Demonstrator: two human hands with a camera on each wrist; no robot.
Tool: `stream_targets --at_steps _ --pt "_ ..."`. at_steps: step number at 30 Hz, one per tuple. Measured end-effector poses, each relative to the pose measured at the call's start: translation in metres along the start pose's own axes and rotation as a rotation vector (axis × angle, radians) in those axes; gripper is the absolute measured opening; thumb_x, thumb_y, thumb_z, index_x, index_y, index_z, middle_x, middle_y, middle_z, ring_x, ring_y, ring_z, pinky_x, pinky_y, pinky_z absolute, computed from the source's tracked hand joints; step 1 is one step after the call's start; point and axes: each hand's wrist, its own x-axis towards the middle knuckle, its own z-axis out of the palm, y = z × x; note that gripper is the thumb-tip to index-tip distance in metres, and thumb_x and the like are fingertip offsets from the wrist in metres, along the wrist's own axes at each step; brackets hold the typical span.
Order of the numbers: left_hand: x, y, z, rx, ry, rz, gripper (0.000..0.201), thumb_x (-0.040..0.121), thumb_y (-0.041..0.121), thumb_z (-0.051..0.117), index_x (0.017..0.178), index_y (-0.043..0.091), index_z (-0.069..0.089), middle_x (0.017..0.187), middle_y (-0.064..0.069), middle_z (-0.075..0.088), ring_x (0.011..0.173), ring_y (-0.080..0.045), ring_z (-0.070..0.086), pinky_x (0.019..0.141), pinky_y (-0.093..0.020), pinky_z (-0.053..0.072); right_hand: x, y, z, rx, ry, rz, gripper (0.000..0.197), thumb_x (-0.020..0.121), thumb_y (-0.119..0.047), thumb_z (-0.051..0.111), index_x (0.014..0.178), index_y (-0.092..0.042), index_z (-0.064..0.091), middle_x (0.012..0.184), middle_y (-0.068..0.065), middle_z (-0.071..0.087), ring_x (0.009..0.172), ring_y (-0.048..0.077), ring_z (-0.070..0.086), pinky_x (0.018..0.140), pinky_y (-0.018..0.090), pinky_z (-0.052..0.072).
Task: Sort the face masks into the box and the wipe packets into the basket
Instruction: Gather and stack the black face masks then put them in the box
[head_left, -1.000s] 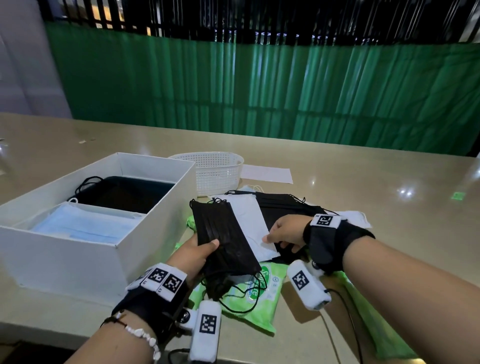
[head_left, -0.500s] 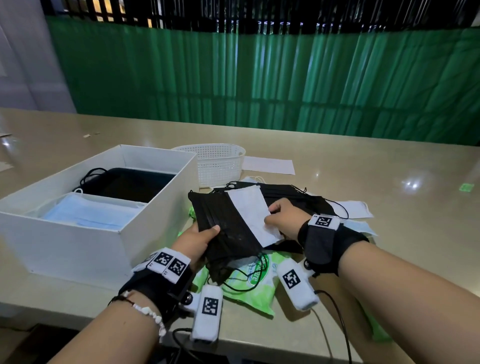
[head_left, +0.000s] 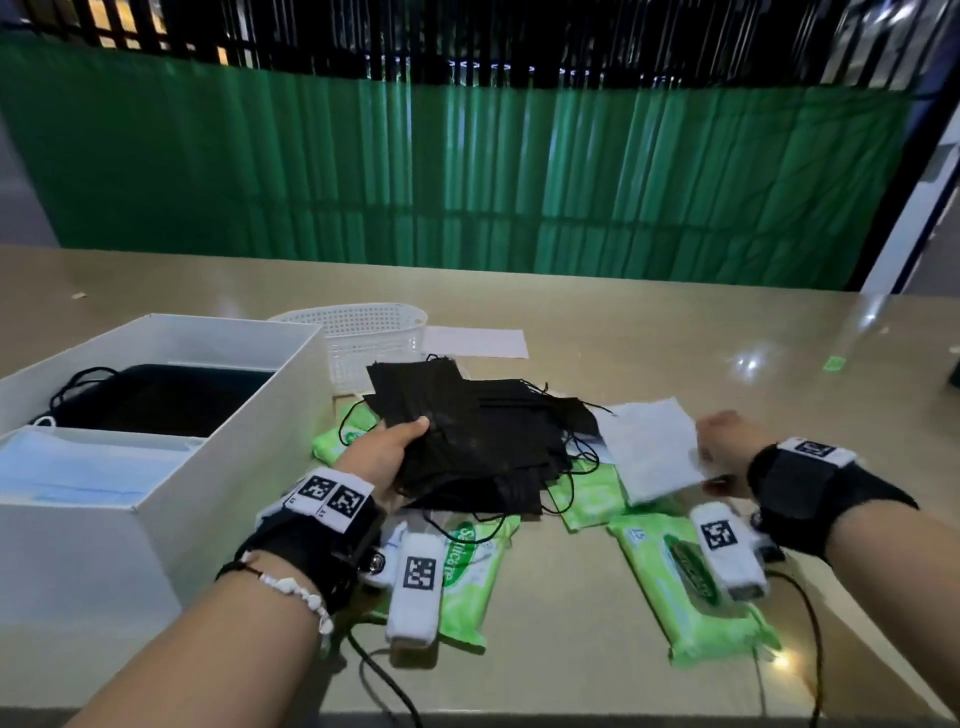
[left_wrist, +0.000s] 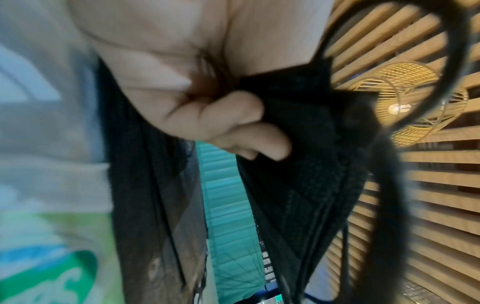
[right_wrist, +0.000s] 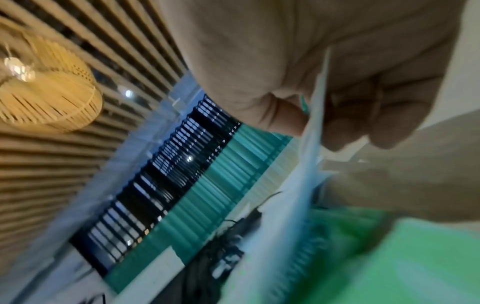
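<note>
On the beige tabletop (head_left: 649, 322) in front of us, the white face mask (head_left: 652, 454) that lay across the black stack half a second ago has been pulled off to the right. Our right hand (head_left: 724, 452) pinches its edge between thumb and fingers. Our left hand (head_left: 382, 454) grips the loose stack of black pleated face masks (head_left: 467, 431), thumb on top, fingers curled beneath, just beside the open white cardboard box (head_left: 249, 441). With the colours parted, we judge each can now go to its own side of the box, where pale blue masks (head_left: 78, 467) and black masks (head_left: 171, 395) already lie. The black stack is fanned, its thin ear loops dangling. Several green plastic wipe packets (head_left: 685, 582) lie on the table. The white perforated plastic basket (head_left: 363, 338) stands behind the box.
</note>
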Motion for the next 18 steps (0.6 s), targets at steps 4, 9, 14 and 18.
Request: stream_targets --at_steps 4,9,14,18 --pt "0.008 -0.018 -0.008 -0.095 0.017 -0.060 0.035 0.083 0.028 0.066 0.108 0.002 0.066 0.091 -0.018 0.072 0.074 -0.028 0.069 0.080 -0.045 0.055 -0.007 0.008 0.010 -0.342 -0.109 0.046 0.038 0.093 -0.011 0.049 0.129 0.002 0.047 0.078 0.001 0.044 0.102 0.033 0.055 0.084 0.030 0.044" --pt "0.005 -0.029 -0.015 -0.212 -0.024 -0.091 0.030 0.088 0.028 0.059 0.106 0.005 0.068 0.092 -0.017 0.071 0.075 -0.027 0.067 0.089 -0.047 0.047 -0.009 -0.014 0.021 -0.403 0.062 -0.038 0.056 0.082 -0.036 0.060 0.133 -0.023 0.041 0.138 0.012 0.031 0.124 0.034 0.040 0.101 0.037 0.036" --pt "0.007 -0.037 -0.017 -0.259 -0.032 -0.118 0.021 0.089 0.026 0.058 0.090 0.008 0.067 0.076 -0.014 0.072 0.059 -0.024 0.068 0.059 -0.036 0.057 -0.018 -0.069 0.051 -0.389 -0.194 -0.202 0.029 0.092 -0.037 0.050 0.103 -0.012 0.061 0.104 0.006 0.060 0.094 0.020 0.055 0.078 0.026 0.041" --pt "0.003 -0.037 -0.014 -0.272 -0.080 -0.116 0.022 0.091 0.024 0.055 0.093 0.006 0.067 0.070 -0.014 0.072 0.054 -0.024 0.069 0.046 -0.032 0.056 -0.022 -0.091 0.078 -0.169 -0.368 -0.122 0.021 0.092 -0.031 0.054 0.095 -0.010 0.055 0.072 0.000 0.056 0.067 0.017 0.055 0.060 0.024 0.040"
